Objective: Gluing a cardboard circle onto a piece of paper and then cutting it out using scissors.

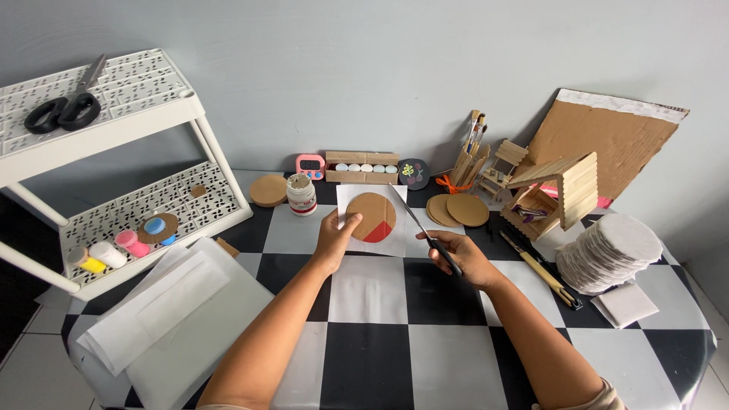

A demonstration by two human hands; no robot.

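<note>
A: What do the hands hold?

B: A cardboard disc (371, 216), partly red, pinched at its left edge in the left hand (335, 234) fingers, above white paper (395, 244) on the checkered surface (372, 304).

A: And the other?

B: The right hand (465, 257), fingers closed on scissors (425, 231), lies just right of the disc; blades slant up-left toward it, shut or nearly so.

A black-and-white chequered desk (380, 357) is seen; the brown cardboard disc (371, 216) is marked with a red wedge, and the scissors (429, 235) are black-handled, the rack (114, 99) white
</note>
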